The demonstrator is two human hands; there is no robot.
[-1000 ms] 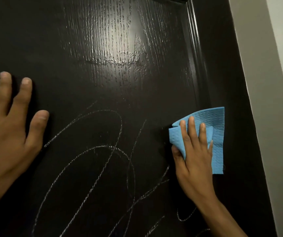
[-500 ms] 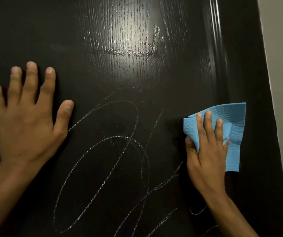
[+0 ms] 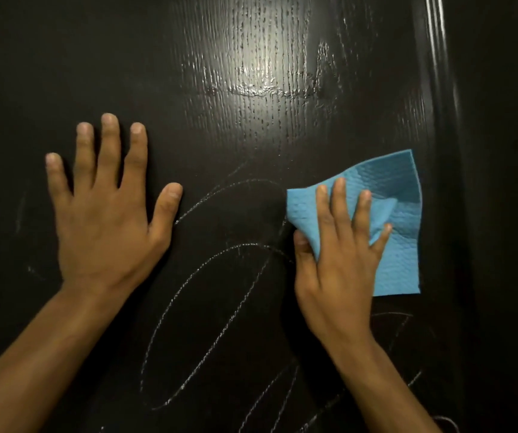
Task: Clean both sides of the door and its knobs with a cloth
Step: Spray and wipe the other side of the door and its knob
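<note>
The right hand [image 3: 336, 270] is pressing the blue cloth [image 3: 398, 220] against the black door [image 3: 251, 89], its grip pinching a fold, near the door's moulded right edge [image 3: 439, 120]. The left hand [image 3: 104, 220] is lying flat, fingers spread, beside white scribbles [image 3: 220, 307].

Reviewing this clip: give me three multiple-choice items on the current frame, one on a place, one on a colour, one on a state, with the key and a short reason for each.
1. Where is the cloth relative to the left hand?
A. To its right
B. To its left
C. Under it

2. What colour is the cloth?
A. Yellow
B. Blue
C. White

3. How does the left hand lie on the door?
A. Curled into a fist
B. Pinching the cloth
C. Flat, fingers spread

Key:
1 A, the cloth sits under the right hand, near the door's right edge.
2 B, it is plainly light blue.
3 C, palm and straight fingers rest on the dark panel beside the chalk scribbles.
</note>
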